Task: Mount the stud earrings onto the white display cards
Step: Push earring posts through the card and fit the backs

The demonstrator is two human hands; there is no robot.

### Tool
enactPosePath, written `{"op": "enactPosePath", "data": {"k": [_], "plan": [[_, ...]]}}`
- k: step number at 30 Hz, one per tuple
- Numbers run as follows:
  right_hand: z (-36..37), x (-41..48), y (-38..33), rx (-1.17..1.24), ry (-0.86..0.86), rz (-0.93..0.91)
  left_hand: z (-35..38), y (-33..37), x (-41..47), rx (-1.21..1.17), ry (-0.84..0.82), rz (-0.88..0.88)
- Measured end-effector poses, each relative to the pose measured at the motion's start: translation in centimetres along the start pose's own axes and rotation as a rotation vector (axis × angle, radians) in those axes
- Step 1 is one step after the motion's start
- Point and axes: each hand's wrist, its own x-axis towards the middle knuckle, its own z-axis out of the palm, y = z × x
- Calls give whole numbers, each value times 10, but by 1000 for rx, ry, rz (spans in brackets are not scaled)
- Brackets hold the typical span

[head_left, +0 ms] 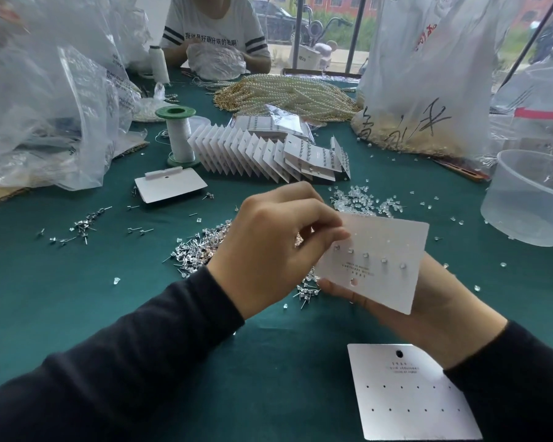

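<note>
My right hand (428, 301) holds a white display card (387, 247) from below, upside down, with one row of several stud earrings set in it. My left hand (268, 247) pinches at the card's left edge, fingertips closed on something too small to make out. A heap of loose silver studs (198, 247) lies on the green cloth behind my left hand. A blank card with two rows of holes (406, 393) lies near the table's front edge. Clear earring backs (364, 199) are scattered beyond the held card.
A fanned row of filled cards (262, 154) stands mid-table beside a green-topped thread spool (178, 135). Another card (170, 185) lies at left. A clear plastic tub (530, 196) sits right. Plastic bags (45, 90), pearl strands (294, 94) and a seated person (214, 30) fill the far side.
</note>
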Motion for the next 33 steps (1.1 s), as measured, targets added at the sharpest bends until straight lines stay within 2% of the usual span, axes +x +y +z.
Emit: {"op": "enactPosePath", "data": {"k": [2,5,8,10,13,16,20,26,33], "plan": [[2,3,0,-53,72,-88,5,3,-2,-91,66,-118],[-2,7,3,-195,224,-202,13,8,-2,-298,89,-406],[-7,11,6,-632,390,-463,14,7,0,-735,41,-745],[-7,12,8,-955,442,-652,11,3,1,-946,-15,-895],[-7,13,11,-1205,477,-773,9,1,2,-1041,-63,-1002],[-7,11,9,-1253,457,-786,9,-2,2,-1051,-32,-1119],[-5,7,8,-1316,359,-807,9,-5,2,-1012,-20,-1158],[-6,10,11,-1349,367,-843,12,-3,1,-986,-15,-1118],[-11,13,12,-1289,360,-801,12,-3,0,-970,-218,-1124]]}}
